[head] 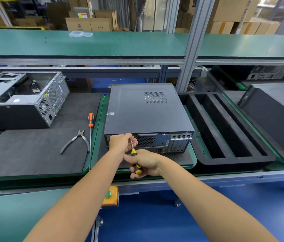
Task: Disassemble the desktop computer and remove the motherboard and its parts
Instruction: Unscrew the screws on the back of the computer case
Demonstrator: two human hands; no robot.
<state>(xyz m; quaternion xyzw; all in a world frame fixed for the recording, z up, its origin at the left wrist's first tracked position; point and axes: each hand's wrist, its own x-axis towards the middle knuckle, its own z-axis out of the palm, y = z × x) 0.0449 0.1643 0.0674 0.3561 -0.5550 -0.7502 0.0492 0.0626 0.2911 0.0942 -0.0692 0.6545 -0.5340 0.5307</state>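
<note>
Both bare forearms reach in from the bottom edge toward the rear panel of the desktop computer (148, 109), which lies flat on a green tray (192, 154) in the middle of the surface, its lid on and its vented top facing up. Far left, an opened grey computer case (24, 100) sits on a black foam mat (33, 154); on that mat lie grey-handled cutting pliers (78, 142) and, just beside them at the mat's right edge, a long orange-handled screwdriver (90, 135). Next comes the left hand (123, 143), its fingers curled lightly around the metal shaft of a yellow-and-black screwdriver (134, 156), near the tip at the computer's rear left corner. Just below it, the right hand (145, 163) grips the handle of that tool with clenched fingers. Right of the computer sits a black slotted foam insert (225, 130), then another dark computer case (275, 117).
</note>
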